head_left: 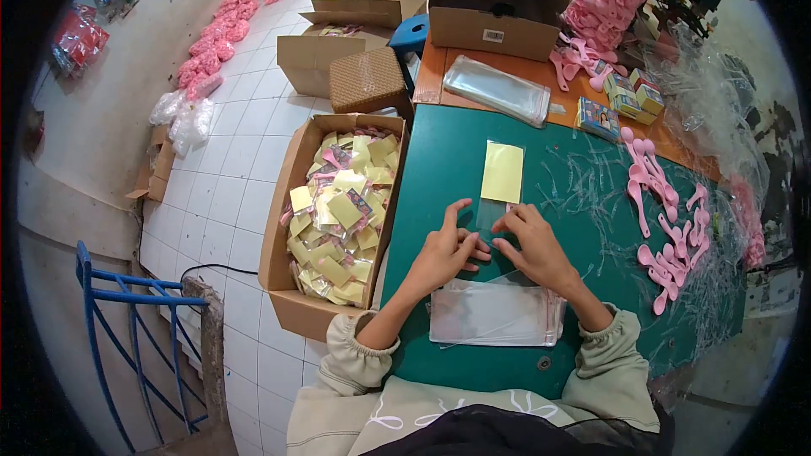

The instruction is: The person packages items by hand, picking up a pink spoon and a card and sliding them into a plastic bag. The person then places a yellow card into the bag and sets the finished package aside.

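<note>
A clear plastic bag (492,216) with a pale yellow card (503,173) in its upper part lies flat on the green table top. My left hand (446,247) is just left of the bag's lower end, index finger stretched out and the other fingers loosely bent, with nothing visible in it. From the right, my right hand (534,243) reaches over the bag's lower edge. Its fingers are curved and its thumb stands apart; the fingertips seem to touch the plastic. Below both hands lies a stack of clear empty bags (494,314).
Pink plastic spoons (667,257) lie in loose groups on the right, among clear film strips (583,181). Left of the table stands a carton (279,262) filled with yellow-carded packets (345,211). Farther back are another bag stack (497,89), small card boxes (598,118) and an open brown box (494,25).
</note>
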Demonstrator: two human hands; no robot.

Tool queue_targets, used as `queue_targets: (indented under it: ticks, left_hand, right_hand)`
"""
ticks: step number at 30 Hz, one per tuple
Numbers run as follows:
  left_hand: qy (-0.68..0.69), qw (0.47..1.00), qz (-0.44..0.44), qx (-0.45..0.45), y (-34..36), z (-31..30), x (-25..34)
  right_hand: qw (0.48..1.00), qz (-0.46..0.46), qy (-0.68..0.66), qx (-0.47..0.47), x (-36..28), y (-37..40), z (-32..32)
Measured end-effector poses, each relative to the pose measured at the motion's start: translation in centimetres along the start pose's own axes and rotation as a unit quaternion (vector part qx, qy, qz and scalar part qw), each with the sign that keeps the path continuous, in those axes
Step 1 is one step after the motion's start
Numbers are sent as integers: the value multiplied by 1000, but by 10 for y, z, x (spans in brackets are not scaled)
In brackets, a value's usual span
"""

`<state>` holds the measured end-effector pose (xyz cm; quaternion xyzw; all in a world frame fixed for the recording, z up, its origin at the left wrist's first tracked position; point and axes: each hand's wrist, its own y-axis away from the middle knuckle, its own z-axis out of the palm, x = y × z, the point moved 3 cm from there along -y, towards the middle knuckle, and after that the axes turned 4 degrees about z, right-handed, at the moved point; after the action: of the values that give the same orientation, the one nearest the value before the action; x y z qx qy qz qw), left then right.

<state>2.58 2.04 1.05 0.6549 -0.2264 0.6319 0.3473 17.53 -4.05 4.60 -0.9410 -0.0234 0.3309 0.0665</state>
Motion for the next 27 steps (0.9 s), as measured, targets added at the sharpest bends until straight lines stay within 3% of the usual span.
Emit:
queue_targets:
  ticks: [3, 11, 17, 20, 24, 27]
  left_hand:
    - [-12, 1000, 5, 9, 0, 0, 1]
    - [-28, 1000, -9, 7, 1, 1, 4]
    - [-54, 998, 39, -7, 5, 1, 5]
    - [-173, 982, 81, -10, 7, 2, 12]
    - [-70, 995, 71, 4, 7, 2, 9]
    - [2, 1000, 14, 17, 5, 1, 10]
  right_hand:
    - [999, 21, -20, -42, 3, -1, 5]
    - [999, 10, -47, -21, 2, -4, 10]
    - [997, -16, -63, -45, 3, -6, 6]
    - [987, 24, -126, -101, 4, -5, 3]
    - [984, 19, -97, -145, 7, -3, 6]
    - [994, -39, -12, -99, 1, 0, 9]
